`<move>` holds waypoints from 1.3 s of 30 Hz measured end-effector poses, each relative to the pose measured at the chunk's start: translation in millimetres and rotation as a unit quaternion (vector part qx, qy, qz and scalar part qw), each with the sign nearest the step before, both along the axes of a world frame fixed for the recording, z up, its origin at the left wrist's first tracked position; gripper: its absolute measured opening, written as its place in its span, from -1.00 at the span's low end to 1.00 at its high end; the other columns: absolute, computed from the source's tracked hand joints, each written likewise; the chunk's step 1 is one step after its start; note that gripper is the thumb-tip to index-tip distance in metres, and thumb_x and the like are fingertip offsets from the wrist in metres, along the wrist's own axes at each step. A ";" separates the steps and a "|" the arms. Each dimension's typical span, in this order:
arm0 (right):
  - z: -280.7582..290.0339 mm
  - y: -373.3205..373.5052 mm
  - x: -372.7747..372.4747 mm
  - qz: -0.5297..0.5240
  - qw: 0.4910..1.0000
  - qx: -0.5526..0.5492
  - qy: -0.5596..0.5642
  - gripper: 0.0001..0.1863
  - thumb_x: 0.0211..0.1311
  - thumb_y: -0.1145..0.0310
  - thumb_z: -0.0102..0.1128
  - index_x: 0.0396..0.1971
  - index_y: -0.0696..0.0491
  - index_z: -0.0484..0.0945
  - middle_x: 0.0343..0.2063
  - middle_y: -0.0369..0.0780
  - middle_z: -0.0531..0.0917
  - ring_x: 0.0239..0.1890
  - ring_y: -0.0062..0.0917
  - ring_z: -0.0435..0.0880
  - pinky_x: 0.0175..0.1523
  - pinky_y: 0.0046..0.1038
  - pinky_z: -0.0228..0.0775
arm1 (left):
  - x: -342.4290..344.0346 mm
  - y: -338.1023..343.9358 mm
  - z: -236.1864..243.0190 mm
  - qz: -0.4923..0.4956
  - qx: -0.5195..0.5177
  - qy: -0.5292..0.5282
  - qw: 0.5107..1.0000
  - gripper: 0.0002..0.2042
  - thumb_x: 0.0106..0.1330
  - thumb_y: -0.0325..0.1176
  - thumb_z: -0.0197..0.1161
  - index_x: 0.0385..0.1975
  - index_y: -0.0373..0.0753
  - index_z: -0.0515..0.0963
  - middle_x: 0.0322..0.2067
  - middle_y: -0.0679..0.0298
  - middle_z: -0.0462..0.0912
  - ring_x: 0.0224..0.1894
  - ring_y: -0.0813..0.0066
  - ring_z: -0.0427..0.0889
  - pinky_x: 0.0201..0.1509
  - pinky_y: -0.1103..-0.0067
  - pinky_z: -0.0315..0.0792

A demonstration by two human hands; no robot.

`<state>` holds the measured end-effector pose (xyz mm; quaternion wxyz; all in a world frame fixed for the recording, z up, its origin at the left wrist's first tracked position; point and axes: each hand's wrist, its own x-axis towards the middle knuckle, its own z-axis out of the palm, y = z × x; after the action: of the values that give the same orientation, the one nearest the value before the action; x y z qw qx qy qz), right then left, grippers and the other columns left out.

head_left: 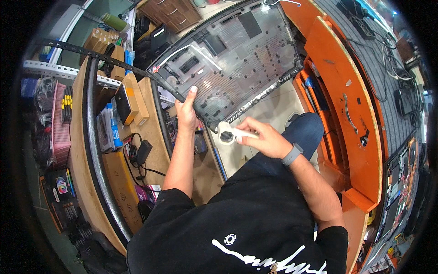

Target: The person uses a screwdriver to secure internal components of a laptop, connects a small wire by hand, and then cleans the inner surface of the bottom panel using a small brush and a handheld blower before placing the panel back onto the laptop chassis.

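A large dark laptop bottom cover [228,59] is tilted up in front of me, its inner side facing me, with a white strip along its upper left part. My left hand [187,112] grips its near left edge, thumb pressed on the inner face and fingers behind. Just below the near corner, my right hand [258,134] is closed around a white handheld tool [224,133]. The tool has a rounded head with a dark ribbed patch, pointing left; its exact kind I cannot make out. It appears apart from the cover.
On the left are a wooden shelf with a black rail [93,141], small boxes [125,102], a black power adapter [140,153] and a pink basket [61,128]. An orange desk with a drawer [346,109] stands close on the right. Exposed laptop electronics [401,182] lie on its grey top.
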<state>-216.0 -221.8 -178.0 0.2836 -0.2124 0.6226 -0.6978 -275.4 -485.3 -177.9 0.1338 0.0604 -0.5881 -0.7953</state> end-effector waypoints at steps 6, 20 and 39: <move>-8.7 -7.7 -1.5 -0.027 0.998 -0.015 -0.052 -0.69 0.44 0.26 0.19 0.03 0.12 0.46 -0.19 -0.31 0.60 -0.14 -0.69 0.56 -0.05 -0.56 0.40 | 0.9 4.7 1.4 -0.005 -0.004 -0.004 1.000 -0.61 0.36 -0.34 0.33 0.12 -0.33 0.49 0.01 0.24 0.64 0.02 0.43 0.60 0.18 0.47 0.44; -37.0 -17.4 1.9 -0.042 0.982 -0.108 -0.150 -0.74 0.45 0.24 0.15 -0.06 0.09 0.48 -0.34 -0.37 0.57 -0.31 -0.75 0.48 -0.23 -0.62 0.30 | 0.8 2.4 -9.5 -0.035 -0.007 -0.012 0.999 -0.65 0.38 -0.36 0.30 0.10 -0.33 0.53 0.00 0.23 0.65 0.00 0.44 0.61 0.16 0.49 0.44; 62.7 54.1 16.9 0.208 0.890 -0.250 -0.321 -0.31 -0.04 -0.01 0.41 -0.18 0.36 0.49 -0.30 0.03 0.61 -0.18 -0.29 0.62 -0.14 -0.29 0.45 | -0.2 1.9 -13.6 -0.055 -0.026 -0.003 0.998 -0.59 0.38 -0.37 0.26 0.18 -0.37 0.42 0.03 0.11 0.63 0.01 0.27 0.66 0.13 0.36 0.56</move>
<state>-199.1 -167.8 -115.3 0.5437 -0.1654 0.2443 -0.7857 -275.6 -483.3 -191.5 0.0896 0.0264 -0.6113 -0.7859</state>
